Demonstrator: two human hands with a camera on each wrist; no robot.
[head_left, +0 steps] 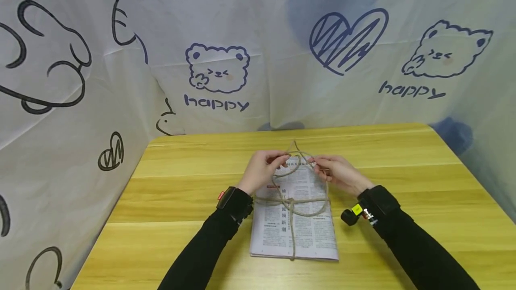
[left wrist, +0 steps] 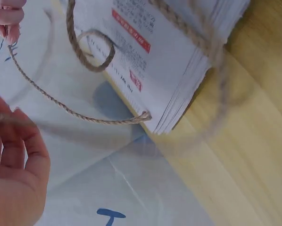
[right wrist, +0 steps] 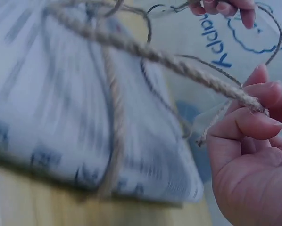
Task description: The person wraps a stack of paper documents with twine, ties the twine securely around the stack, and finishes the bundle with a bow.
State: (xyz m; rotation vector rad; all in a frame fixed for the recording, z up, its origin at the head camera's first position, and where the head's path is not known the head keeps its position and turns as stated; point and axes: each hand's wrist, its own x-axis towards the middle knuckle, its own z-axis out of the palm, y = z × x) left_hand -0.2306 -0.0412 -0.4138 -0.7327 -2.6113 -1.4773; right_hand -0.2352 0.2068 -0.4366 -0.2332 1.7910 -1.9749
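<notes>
A folded stack of newspapers (head_left: pixel 270 236) lies on the table, with brown twine (head_left: pixel 293 236) crossing it lengthwise and crosswise. The strands meet in a knot (head_left: pixel 290 201) near the middle, and loose loops rise from there. Above the far end of the stack, my left hand (head_left: pixel 262 168) pinches a strand between thumb and fingers. Facing it, my right hand (head_left: pixel 340 172) pinches another part of the twine. The right wrist view shows the thick strand (right wrist: pixel 155 54) running into the thumb and fingertips of the right hand (right wrist: pixel 254 132). In the left wrist view the near loop is blurred.
Beneath the stack is a yellow wood-grain table (head_left: pixel 181 182). A pale cloth (head_left: pixel 274 66) with drawn bears and hearts hangs behind and at the sides. Dark straps with small devices (head_left: pixel 235 205) sit on both wrists.
</notes>
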